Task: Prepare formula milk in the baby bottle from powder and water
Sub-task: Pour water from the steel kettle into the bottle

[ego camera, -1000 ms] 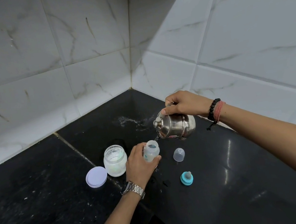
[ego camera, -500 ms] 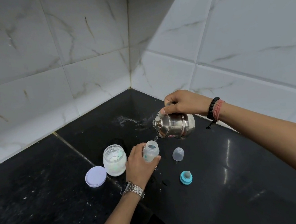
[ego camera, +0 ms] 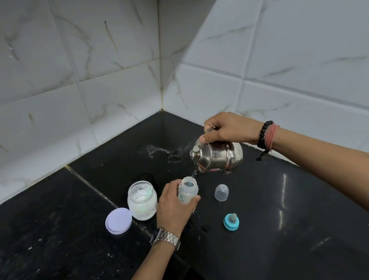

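Observation:
A small clear baby bottle (ego camera: 188, 190) stands uncapped on the black counter, and my left hand (ego camera: 174, 208) grips it around its side. My right hand (ego camera: 228, 127) holds a steel kettle (ego camera: 217, 156) by its handle, tilted left, its spout just above the bottle's mouth. A thin stream of water runs from the spout into the bottle. An open glass jar of white powder (ego camera: 142, 200) stands left of the bottle, its lilac lid (ego camera: 118, 220) lying beside it.
The bottle's clear cap (ego camera: 221, 192) and teal ring with teat (ego camera: 231, 221) lie on the black counter (ego camera: 285, 232) to the right of the bottle. White tiled walls meet in a corner behind. Water is splashed on the counter near the corner (ego camera: 161, 151).
Both hands hold nearly the same pose; the kettle stays tilted and water keeps running into the bottle. The view has shifted slightly.

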